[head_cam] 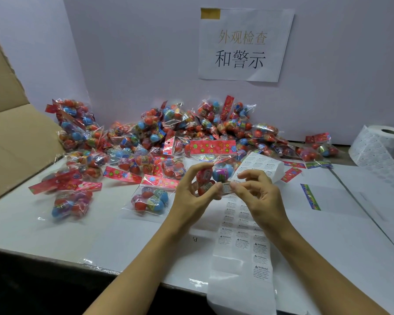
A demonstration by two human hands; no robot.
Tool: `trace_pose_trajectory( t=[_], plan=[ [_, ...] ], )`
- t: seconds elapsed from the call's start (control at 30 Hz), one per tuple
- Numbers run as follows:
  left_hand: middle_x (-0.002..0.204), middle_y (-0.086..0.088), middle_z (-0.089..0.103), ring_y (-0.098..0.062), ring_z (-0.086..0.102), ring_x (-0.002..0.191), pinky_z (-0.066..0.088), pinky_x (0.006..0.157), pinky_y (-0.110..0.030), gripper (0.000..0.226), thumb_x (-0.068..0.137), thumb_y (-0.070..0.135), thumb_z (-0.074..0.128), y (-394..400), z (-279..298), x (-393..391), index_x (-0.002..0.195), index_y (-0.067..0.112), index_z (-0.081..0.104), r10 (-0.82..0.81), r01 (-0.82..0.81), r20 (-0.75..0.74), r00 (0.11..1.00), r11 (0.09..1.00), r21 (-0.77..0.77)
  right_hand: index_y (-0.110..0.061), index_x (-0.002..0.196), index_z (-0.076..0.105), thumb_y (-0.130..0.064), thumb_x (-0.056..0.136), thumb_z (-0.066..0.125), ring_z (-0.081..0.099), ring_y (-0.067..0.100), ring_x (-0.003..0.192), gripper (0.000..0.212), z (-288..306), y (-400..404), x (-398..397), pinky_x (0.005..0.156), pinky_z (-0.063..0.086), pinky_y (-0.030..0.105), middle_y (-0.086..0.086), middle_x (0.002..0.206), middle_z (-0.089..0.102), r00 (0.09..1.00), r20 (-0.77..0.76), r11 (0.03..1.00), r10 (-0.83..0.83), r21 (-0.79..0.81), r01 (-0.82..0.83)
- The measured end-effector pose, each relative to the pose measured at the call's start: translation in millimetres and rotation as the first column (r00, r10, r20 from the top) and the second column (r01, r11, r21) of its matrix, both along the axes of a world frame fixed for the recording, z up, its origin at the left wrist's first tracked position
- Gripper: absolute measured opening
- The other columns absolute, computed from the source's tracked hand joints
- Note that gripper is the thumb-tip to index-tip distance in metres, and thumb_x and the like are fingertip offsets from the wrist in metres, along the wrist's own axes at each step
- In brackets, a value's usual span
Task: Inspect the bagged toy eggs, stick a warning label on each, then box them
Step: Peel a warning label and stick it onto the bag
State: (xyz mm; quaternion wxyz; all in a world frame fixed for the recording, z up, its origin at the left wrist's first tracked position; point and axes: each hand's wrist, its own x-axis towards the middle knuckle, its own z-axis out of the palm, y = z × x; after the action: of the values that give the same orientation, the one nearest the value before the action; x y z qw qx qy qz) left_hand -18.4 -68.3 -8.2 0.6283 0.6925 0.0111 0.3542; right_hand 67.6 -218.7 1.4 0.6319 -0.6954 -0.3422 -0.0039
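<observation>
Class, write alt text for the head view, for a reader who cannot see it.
Two hands hold a bag of toy eggs above a white table: the left hand grips the bag while the right hand pinches a warning label against it. A label strip lies below, a pile of bags behind, a cardboard box left.

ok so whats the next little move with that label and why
Probably press the label flat onto the bag. The left hand holds the bag up off the table, and the right hand pinches the small white label at the bag's lower edge, seemingly not yet smoothed down. Boxing would come afterwards.
</observation>
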Motion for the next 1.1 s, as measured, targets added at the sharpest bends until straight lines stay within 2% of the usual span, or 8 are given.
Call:
trace_pose_trajectory(
  t=[0.1,0.23,0.37,0.53,0.67,0.83,1.0,1.1],
  plan=[
    [0.097,0.014,0.069,-0.032,0.072,0.086,0.063,0.071,-0.033,0.043,0.089,-0.004,0.074,-0.1,-0.8,1.1,0.12,0.023,0.061,0.017,-0.017,0.021,1.0,1.0,0.003,-0.023,0.075,0.077,-0.047,0.078,0.068,0.057,0.023,0.11,0.027,0.0,0.9,-1.2,0.087,0.052,0.036,-0.008,0.109,0.061,1.0,0.008,1.0,-0.014,0.006,0.014],
    [0.099,0.014,0.069,-0.025,0.074,0.085,0.062,0.071,-0.029,0.045,0.089,-0.003,0.075,-0.9,0.1,1.8,0.121,0.026,0.06,0.046,-0.046,0.033,0.998,0.999,-0.005,-0.026,0.079,0.078,-0.045,0.081,0.067,0.059,0.016,0.109,0.023,2.0,0.8,-2.0,0.082,0.053,0.029,-0.008,0.103,0.064,0.996,0.027,0.995,-0.079,0.059,0.077],
    [0.101,0.016,0.069,-0.027,0.074,0.089,0.063,0.071,-0.031,0.047,0.089,-0.004,0.074,1.9,-1.0,2.8,0.125,0.021,0.058,0.048,-0.047,0.027,0.998,0.998,-0.029,-0.021,0.082,0.078,-0.039,0.081,0.072,0.061,0.016,0.108,0.019,1.0,-2.2,2.4,0.082,0.055,0.034,-0.013,0.101,0.064,0.995,0.015,0.993,-0.097,0.076,0.095],
    [0.111,0.001,0.07,-0.028,0.074,0.099,0.063,0.084,-0.043,0.052,0.083,-0.001,0.081,-1.4,-0.9,-0.4,0.127,0.017,0.059,0.002,-0.002,0.028,1.0,1.0,0.018,-0.034,0.08,0.076,-0.034,0.077,0.08,0.06,0.013,0.105,0.005,0.9,1.2,-1.6,0.072,0.046,0.015,-0.013,0.101,0.063,0.997,0.052,0.997,-0.051,0.06,0.048],
    [0.115,-0.006,0.068,-0.029,0.073,0.104,0.062,0.09,-0.045,0.056,0.081,0.0,0.083,-2.0,-0.7,-1.2,0.129,0.017,0.058,-0.019,0.019,0.016,1.0,0.999,0.032,-0.03,0.079,0.076,-0.019,0.08,0.083,0.061,0.014,0.103,0.012,-1.2,1.2,1.1,0.071,0.045,0.015,-0.012,0.1,0.062,0.993,0.08,0.995,-0.089,0.044,0.085],
    [0.109,0.006,0.072,-0.028,0.074,0.1,0.062,0.087,-0.043,0.057,0.081,-0.004,0.082,-2.4,0.1,-1.3,0.127,0.02,0.059,-0.043,0.042,0.014,0.999,0.999,0.016,-0.031,0.076,0.073,-0.018,0.08,0.084,0.059,0.012,0.104,0.017,-1.6,1.6,1.9,0.07,0.044,0.014,-0.011,0.102,0.059,0.984,0.113,0.99,-0.141,0.05,0.136],
    [0.109,0.01,0.072,-0.026,0.075,0.099,0.063,0.087,-0.046,0.059,0.08,-0.01,0.08,2.0,1.9,-1.7,0.125,0.021,0.058,-0.018,0.019,0.018,1.0,0.998,-0.058,-0.027,0.079,0.069,-0.014,0.083,0.081,0.058,0.011,0.104,0.018,-3.3,-2.8,9.1,0.077,0.05,0.024,-0.012,0.103,0.056,0.955,0.15,0.966,-0.256,0.006,0.258],
    [0.11,0.012,0.071,-0.023,0.074,0.098,0.063,0.085,-0.045,0.06,0.079,-0.009,0.081,1.8,3.0,-2.2,0.128,0.017,0.057,-0.028,0.029,0.009,1.0,0.997,-0.072,-0.029,0.082,0.069,-0.022,0.086,0.079,0.062,0.007,0.095,0.013,-4.4,-4.0,11.5,0.073,0.051,0.025,-0.011,0.1,0.06,0.966,0.133,0.975,-0.221,0.052,0.215]
  ],
)
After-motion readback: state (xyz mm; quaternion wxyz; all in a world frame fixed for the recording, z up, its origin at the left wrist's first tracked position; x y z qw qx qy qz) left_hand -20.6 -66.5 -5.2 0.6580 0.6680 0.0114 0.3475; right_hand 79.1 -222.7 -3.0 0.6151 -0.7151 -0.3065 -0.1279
